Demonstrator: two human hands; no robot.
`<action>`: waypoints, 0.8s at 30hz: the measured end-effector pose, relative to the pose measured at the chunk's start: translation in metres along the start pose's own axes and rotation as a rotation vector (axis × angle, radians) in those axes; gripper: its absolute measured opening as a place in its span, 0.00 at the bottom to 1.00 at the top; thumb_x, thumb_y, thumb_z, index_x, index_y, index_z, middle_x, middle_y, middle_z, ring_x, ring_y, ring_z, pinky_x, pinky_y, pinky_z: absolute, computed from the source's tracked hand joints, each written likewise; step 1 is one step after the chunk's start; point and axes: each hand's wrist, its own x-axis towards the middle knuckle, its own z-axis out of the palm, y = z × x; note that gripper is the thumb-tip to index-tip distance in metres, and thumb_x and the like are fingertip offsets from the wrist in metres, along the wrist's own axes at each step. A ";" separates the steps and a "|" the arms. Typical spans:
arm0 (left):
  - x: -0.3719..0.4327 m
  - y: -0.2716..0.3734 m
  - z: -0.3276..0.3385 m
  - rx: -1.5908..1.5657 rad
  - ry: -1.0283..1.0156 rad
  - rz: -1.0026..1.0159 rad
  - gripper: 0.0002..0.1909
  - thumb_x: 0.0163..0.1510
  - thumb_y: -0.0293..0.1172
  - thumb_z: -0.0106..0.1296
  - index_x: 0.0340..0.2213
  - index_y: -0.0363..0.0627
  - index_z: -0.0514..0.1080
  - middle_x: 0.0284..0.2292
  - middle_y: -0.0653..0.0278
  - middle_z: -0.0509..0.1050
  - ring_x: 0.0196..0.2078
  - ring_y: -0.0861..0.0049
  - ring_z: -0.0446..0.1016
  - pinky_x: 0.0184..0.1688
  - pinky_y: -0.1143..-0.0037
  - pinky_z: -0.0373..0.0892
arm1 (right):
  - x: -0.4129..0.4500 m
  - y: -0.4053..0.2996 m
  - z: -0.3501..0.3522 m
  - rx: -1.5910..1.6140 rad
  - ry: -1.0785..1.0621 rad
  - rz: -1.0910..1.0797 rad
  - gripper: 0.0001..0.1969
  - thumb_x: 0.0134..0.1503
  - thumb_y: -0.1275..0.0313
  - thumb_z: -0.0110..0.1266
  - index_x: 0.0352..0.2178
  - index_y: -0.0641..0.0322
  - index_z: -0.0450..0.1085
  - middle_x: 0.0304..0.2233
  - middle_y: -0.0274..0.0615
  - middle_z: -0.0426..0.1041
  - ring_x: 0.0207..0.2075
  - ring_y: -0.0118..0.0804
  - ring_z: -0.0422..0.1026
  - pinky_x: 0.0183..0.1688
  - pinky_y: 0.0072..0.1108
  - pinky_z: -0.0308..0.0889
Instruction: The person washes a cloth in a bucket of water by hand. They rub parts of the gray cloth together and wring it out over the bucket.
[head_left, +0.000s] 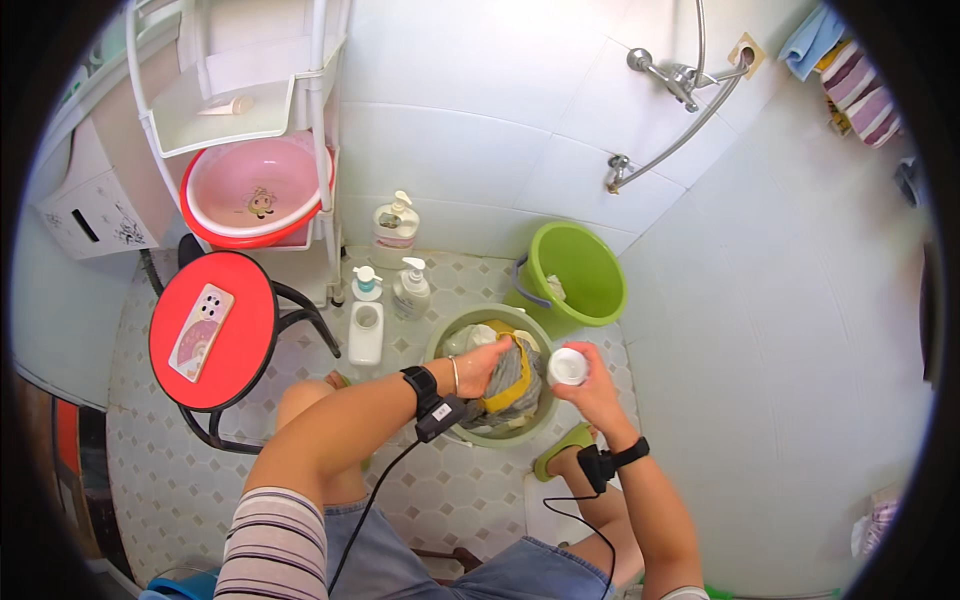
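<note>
My left hand (482, 367) holds grey cloth with a yellow trim (516, 371) by its edge, inside a pale green bucket (541, 420) between my knees. More light-coloured cloth lies beneath it. In my right hand (596, 390), over the bucket's right rim, is a small white round cap or cup (568, 366), its hollow side facing up. An uncapped white plastic bottle (366, 341) is on the floor left of the bucket. Two pump bottles (411, 292) (395, 229) and a white pump head with a teal collar (367, 283) are behind it.
A bright green bucket (577, 274) with some pale cloth stands behind the pale one. At the left, a red stool (214, 330) bears a phone (201, 332). Behind it, a white rack (225, 139) holds pink and red basins (259, 187). Shower pipes (679, 79) are on the wall.
</note>
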 end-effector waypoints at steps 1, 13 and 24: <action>-0.003 0.003 0.001 -0.012 -0.053 0.015 0.39 0.55 0.64 0.26 0.53 0.41 0.58 0.50 0.60 0.66 0.52 0.68 0.65 0.56 0.68 0.58 | -0.002 -0.011 0.002 -0.014 0.004 0.007 0.29 0.35 0.79 0.58 0.43 0.59 0.60 0.40 0.39 0.63 0.43 0.36 0.65 0.46 0.24 0.62; 0.001 0.005 -0.011 0.046 -0.013 -0.009 0.49 0.48 0.74 0.19 0.54 0.43 0.57 0.52 0.61 0.65 0.55 0.69 0.62 0.56 0.68 0.57 | -0.009 -0.063 0.015 -0.517 -0.074 -0.320 0.30 0.34 0.82 0.54 0.44 0.60 0.61 0.39 0.47 0.62 0.44 0.50 0.62 0.47 0.29 0.60; -0.013 0.012 0.013 0.077 0.079 -0.035 0.52 0.47 0.75 0.18 0.57 0.40 0.49 0.56 0.58 0.57 0.58 0.70 0.56 0.58 0.68 0.53 | -0.003 -0.068 0.025 -0.409 -0.099 -0.258 0.30 0.32 0.84 0.53 0.43 0.61 0.61 0.40 0.48 0.63 0.44 0.52 0.62 0.47 0.32 0.60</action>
